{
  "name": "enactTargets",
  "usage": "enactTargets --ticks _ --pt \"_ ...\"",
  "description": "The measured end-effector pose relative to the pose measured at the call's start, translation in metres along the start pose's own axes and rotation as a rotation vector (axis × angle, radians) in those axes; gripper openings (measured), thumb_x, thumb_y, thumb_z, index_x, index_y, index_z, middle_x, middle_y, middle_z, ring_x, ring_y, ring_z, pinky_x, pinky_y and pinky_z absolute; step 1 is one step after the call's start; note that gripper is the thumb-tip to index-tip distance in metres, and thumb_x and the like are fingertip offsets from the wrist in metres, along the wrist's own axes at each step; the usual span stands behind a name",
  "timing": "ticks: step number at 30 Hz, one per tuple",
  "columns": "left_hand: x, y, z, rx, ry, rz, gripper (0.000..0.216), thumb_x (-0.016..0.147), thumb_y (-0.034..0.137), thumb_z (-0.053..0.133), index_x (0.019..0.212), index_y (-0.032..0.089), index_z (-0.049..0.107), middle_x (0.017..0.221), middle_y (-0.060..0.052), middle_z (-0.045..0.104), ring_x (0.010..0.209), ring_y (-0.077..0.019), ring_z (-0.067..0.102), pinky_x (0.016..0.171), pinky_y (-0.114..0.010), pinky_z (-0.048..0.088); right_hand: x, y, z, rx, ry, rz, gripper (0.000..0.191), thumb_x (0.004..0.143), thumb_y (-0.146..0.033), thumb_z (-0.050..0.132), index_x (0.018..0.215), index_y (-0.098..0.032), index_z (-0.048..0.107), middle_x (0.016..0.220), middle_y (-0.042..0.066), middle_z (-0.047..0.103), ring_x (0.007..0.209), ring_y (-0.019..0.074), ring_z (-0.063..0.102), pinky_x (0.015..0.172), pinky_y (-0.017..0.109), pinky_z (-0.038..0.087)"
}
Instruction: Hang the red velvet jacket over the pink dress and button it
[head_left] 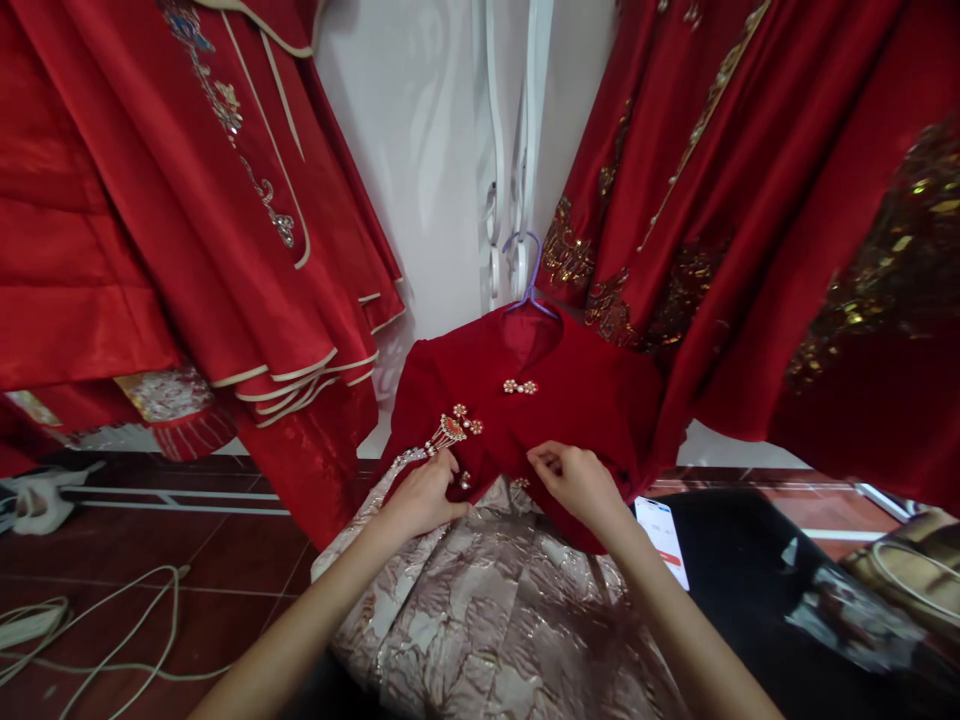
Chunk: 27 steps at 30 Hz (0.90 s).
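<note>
The red jacket (600, 375) lies mid-scene on a purple hanger (532, 297), with patterned pale fabric (480, 625) on its near side. The left hand (426, 497) is at its left front, near a fan-shaped ornament (450, 430); the right hand (579, 482), fingers curled, is at its right front. Whether either grip is clamped on cloth, I cannot tell. A phone (661, 542) lies right.

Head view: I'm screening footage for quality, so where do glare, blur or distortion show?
Head view: the white doors carry pale, soft reflections and the gold sequins at right glint; head view: the clear plastic at lower right looks smeared; head view: hanging red garments towards the sides look stretched, probably by a wide lens, while the central red jacket is clearer.
</note>
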<state>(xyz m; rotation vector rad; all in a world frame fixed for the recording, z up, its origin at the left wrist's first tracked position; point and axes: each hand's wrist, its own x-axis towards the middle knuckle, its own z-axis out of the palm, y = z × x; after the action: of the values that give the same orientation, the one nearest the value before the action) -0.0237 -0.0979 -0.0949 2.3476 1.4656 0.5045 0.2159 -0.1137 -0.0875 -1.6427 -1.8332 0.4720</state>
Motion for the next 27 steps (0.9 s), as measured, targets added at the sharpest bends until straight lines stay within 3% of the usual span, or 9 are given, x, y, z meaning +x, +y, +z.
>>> enactTargets --ticks 2,6,11,16,18,22,24,27 --pt "-0.001 0.001 0.005 0.033 -0.044 -0.031 0.038 0.066 0.031 0.072 0.094 0.019 0.049 0.085 -0.006 0.063 0.078 -0.0238 0.062 0.067 -0.031 0.044 -0.001 -0.001 0.003 -0.139 -0.014 0.041 0.016 0.084 -0.033 0.056 0.088 -0.023 0.068 0.082 0.005 0.072 0.077 0.0244 0.068 0.06 0.031 0.045" --pt "0.002 0.002 0.014 0.103 -0.025 -0.034 0.025 0.071 0.018 0.063 0.094 0.018 0.052 0.078 -0.005 0.064 0.072 -0.0224 0.063 0.063 -0.029 0.041 -0.004 0.003 0.015 -0.25 -0.013 -0.023 0.019 0.073 -0.035 0.07 0.086 -0.022 0.066 0.09 0.008 0.069 0.079 0.0242 0.066 0.058 0.029 0.041" --pt "0.006 0.008 0.012 -0.064 0.102 0.011 0.013 0.078 0.016 0.054 0.09 0.02 0.058 0.07 0.0 0.065 0.064 -0.0158 0.061 0.061 -0.025 0.043 0.004 0.014 0.025 -0.182 -0.033 -0.051 0.011 0.08 -0.03 0.061 0.075 -0.021 0.063 0.083 0.008 0.069 0.073 0.0203 0.064 0.058 0.028 0.04" --pt "0.009 0.02 0.009 -0.294 0.379 0.0 0.018 0.084 0.025 0.054 0.099 0.019 0.061 0.077 0.0 0.066 0.068 -0.0125 0.063 0.064 -0.023 0.049 0.011 0.02 0.017 0.209 -0.163 -0.012 0.014 0.079 -0.032 0.061 0.075 -0.018 0.062 0.073 0.006 0.069 0.066 0.0167 0.065 0.06 0.026 0.046" --pt "0.009 0.022 0.013 -0.346 0.383 -0.008 0.02 0.083 0.026 0.056 0.101 0.019 0.061 0.079 -0.001 0.066 0.07 -0.0126 0.064 0.065 -0.023 0.05 0.01 0.016 0.013 0.445 -0.298 -0.006 0.017 0.075 -0.033 0.065 0.074 -0.017 0.062 0.07 0.004 0.068 0.062 0.0153 0.064 0.059 0.026 0.049" --pt "0.005 0.025 0.024 -0.29 0.239 -0.023 0.019 0.075 0.012 0.056 0.094 0.017 0.059 0.075 -0.001 0.066 0.067 -0.0144 0.064 0.061 -0.023 0.047 0.003 -0.004 0.014 0.858 -0.541 0.043 0.027 0.069 -0.042 0.071 0.071 -0.016 0.063 0.064 0.0 0.064 0.054 0.0099 0.059 0.058 0.024 0.051" --pt "0.003 0.026 0.029 -0.227 0.206 -0.021 0.024 0.072 0.008 0.055 0.094 0.017 0.056 0.076 -0.002 0.067 0.065 -0.0152 0.063 0.06 -0.024 0.045 0.003 -0.013 0.021 0.974 -0.505 0.067 0.028 0.069 -0.043 0.071 0.073 -0.016 0.064 0.067 -0.001 0.065 0.054 0.0083 0.058 0.059 0.023 0.052" --pt "0.003 0.026 0.031 -0.218 0.204 -0.015 0.028 0.073 0.011 0.055 0.1 0.018 0.051 0.077 -0.001 0.065 0.066 -0.015 0.063 0.06 -0.023 0.044 0.006 -0.011 0.037 0.963 -0.264 0.092 0.029 0.067 -0.043 0.072 0.075 -0.016 0.063 0.069 0.001 0.066 0.058 0.0102 0.06 0.06 0.024 0.052"
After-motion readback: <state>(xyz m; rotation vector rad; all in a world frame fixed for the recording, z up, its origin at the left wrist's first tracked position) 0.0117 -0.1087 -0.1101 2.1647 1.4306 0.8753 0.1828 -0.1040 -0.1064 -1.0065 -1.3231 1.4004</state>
